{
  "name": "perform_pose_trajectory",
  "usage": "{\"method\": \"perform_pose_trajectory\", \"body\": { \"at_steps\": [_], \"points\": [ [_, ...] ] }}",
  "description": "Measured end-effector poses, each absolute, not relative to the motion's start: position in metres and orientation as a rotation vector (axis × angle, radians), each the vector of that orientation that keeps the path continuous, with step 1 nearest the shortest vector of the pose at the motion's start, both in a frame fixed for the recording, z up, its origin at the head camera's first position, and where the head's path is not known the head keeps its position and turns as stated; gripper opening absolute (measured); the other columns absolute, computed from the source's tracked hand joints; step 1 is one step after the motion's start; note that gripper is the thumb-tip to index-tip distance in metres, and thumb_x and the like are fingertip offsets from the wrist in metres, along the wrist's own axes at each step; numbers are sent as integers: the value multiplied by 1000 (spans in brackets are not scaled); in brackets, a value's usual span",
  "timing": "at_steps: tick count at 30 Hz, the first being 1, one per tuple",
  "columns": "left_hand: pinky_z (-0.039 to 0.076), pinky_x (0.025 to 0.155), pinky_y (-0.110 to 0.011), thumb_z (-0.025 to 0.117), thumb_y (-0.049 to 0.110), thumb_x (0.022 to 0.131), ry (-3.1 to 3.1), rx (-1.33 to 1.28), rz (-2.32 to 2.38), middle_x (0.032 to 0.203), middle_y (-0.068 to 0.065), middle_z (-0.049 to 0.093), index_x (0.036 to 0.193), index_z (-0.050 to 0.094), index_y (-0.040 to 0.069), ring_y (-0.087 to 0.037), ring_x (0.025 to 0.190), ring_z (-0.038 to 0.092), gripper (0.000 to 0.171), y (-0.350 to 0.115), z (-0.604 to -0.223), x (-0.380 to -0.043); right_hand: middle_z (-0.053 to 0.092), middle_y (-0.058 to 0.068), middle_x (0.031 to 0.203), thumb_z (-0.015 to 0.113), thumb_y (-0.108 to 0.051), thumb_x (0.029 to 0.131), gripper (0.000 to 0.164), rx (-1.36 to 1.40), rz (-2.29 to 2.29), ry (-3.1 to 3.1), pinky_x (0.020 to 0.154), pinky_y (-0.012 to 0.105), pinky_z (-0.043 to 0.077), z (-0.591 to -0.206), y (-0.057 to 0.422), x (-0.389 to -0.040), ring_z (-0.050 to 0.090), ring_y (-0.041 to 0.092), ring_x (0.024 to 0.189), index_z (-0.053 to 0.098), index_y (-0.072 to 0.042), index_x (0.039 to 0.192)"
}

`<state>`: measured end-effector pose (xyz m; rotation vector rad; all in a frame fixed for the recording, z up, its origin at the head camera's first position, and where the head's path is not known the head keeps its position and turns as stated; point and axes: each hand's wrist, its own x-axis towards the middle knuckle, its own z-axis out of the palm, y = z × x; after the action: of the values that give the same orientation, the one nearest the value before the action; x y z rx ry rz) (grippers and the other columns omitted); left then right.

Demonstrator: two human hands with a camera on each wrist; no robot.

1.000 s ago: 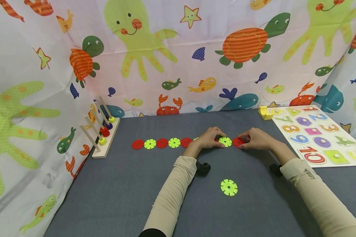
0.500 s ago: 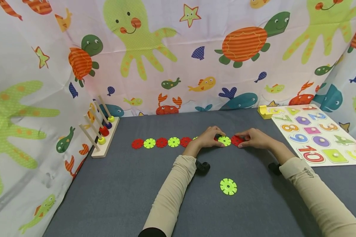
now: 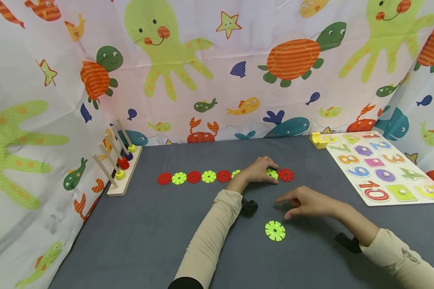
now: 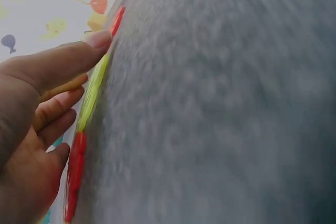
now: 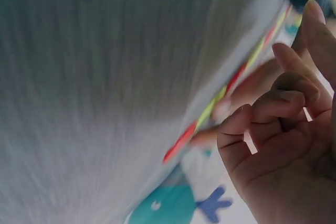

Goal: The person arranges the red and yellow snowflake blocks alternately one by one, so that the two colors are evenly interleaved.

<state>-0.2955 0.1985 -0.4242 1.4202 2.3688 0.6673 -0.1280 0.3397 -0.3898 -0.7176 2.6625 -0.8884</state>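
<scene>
A row of red and yellow-green notched plastic discs lies on the grey table in the head view, ending at the right in a red disc [image 3: 285, 175]. My left hand [image 3: 256, 170] is over the row, thumb and fingers at opposite edges of the yellow-green disc [image 3: 272, 174] beside that end. The left wrist view shows this yellow-green disc [image 4: 93, 94] edge-on behind the thumb. My right hand [image 3: 309, 202], holding nothing, hovers with index finger and thumb apart, just above and right of a loose yellow-green disc [image 3: 275, 230] nearer me. Part of the row is hidden under the left hand.
A wooden peg stand [image 3: 124, 176] with coloured rings is at the left by the patterned curtain [image 3: 202, 52]. To the right lies a number-and-shape puzzle board [image 3: 387, 168], with a yellow block [image 3: 317, 140] at its far left corner.
My right hand has let go of the red end disc and moved toward me, near the loose yellow-green disc. My left hand has stayed at the row.
</scene>
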Motion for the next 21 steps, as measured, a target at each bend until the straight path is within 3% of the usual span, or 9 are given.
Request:
{"method": "perform_pose_trajectory", "body": {
  "at_steps": [7,21],
  "points": [
    [35,100,-28,71,31,80,2348,1410,662,127,-3,48,127,57,16,-18,119,39,51,209,-427,-292,32,-15,60,74,-32,73,62,-844,-872,2513,47,13,26,-399,310,-107,27,-4,49,55,-13,129],
    [33,101,-27,66,25,85,2362,1383,671,126,-4,47,126,58,16,-18,119,38,43,220,-424,-288,47,-8,66,75,-25,74,49,-943,-828,2564,50,11,30,-405,314,-111,33,-7,55,63,-13,120]
  ]
}}
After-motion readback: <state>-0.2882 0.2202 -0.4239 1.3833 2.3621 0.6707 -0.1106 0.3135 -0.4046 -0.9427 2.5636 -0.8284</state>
